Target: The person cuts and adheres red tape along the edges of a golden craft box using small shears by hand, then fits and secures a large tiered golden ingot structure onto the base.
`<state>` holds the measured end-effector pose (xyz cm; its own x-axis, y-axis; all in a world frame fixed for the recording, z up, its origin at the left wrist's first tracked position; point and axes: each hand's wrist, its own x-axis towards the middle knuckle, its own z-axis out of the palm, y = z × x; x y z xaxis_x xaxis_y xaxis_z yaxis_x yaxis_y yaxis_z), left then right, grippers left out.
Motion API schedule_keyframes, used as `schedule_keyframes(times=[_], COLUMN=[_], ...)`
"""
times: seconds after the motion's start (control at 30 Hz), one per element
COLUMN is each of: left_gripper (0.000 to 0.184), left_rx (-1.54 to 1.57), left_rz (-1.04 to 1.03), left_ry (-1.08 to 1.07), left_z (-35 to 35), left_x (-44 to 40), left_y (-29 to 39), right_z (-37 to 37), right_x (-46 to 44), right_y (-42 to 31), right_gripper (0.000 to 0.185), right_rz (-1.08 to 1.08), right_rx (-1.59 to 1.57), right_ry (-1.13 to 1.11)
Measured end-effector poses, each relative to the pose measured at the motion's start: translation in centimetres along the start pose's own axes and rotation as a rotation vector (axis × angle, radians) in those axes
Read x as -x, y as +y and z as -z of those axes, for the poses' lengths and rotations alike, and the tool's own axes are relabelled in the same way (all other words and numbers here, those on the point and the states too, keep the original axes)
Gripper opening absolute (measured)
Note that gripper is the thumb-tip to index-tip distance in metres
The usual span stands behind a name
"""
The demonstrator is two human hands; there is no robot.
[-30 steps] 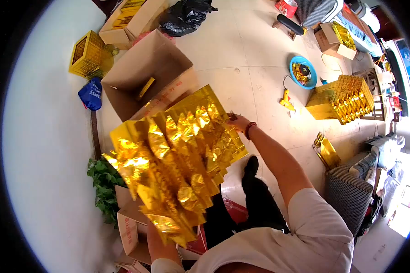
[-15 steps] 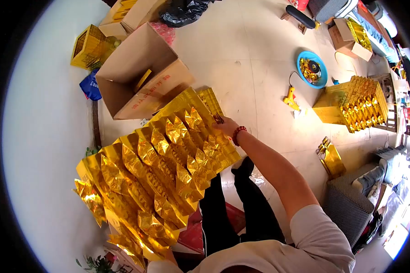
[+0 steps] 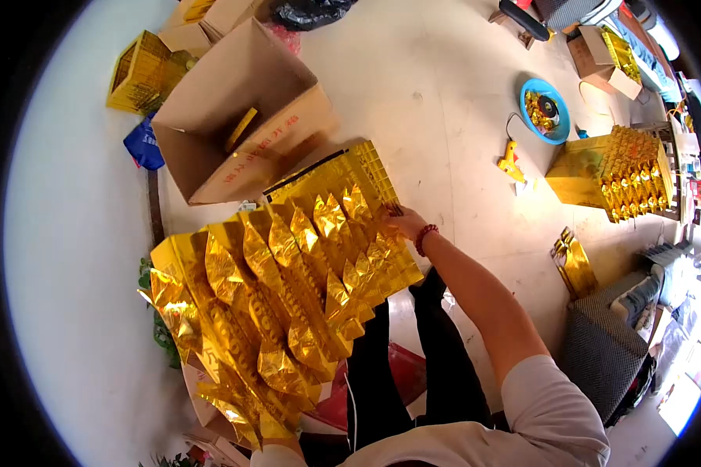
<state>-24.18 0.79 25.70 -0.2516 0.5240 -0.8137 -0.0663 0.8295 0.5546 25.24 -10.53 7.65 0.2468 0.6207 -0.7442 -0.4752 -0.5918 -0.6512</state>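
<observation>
A large bundle of shiny gold foil pieces (image 3: 280, 288), folded in rows with pointed tips, spans the space in front of my body. My right hand (image 3: 405, 223), with a red bead bracelet at the wrist, is closed on its right edge. My left forearm reaches under the lower left end, and the left hand itself is hidden behind the foil. Just beyond the bundle stands an open cardboard box (image 3: 276, 148), with a small gold strip (image 3: 243, 128) inside.
A blue basin (image 3: 544, 111) holds gold pieces. Near it are a yellow glue gun (image 3: 510, 162) and a gold foil stack (image 3: 611, 171). A gold crate (image 3: 136, 74) stands by the wall, a grey patterned seat (image 3: 607, 335) at the right, a red stool (image 3: 405, 381) below.
Over the last second the bundle has swung leftward and spread wider, with my right hand still on its edge. Since the middle frame it has shifted slightly right. The camera view has also shifted.
</observation>
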Motion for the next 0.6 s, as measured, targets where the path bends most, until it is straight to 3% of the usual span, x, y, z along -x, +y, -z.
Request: schedule_keyframes(times=[0.17, 0.23, 0.4, 0.5, 0.6], left_gripper=[0.027, 0.027, 0.027, 0.027, 0.027], left_rx=[-0.034, -0.04, -0.037, -0.007, 0.015], left_rz=[0.033, 0.034, 0.034, 0.021, 0.004], left_ry=[0.008, 0.007, -0.002, -0.004, -0.023], left_z=[2.2, 2.6, 3.3, 3.4, 2.7], left_x=[-2.6, -3.3, -4.6, -5.3, -6.0], left_y=[-0.3, -0.4, -0.4, 0.4, 1.5], right_z=[-0.4, -0.6, -0.9, -1.2, -1.3], right_x=[0.3, 1.2, 1.4, 2.6, 3.7], right_y=[-1.7, -3.3, -3.1, -3.9, -4.3], right_gripper=[0.055, 0.053, 0.043, 0.045, 0.047], right_rz=[-0.138, -0.133, -0.086, -0.158, -0.078], right_rx=[-0.002, 0.095, -0.055, -0.055, -0.142], right_ry=[0.134, 0.141, 0.164, 0.196, 0.183])
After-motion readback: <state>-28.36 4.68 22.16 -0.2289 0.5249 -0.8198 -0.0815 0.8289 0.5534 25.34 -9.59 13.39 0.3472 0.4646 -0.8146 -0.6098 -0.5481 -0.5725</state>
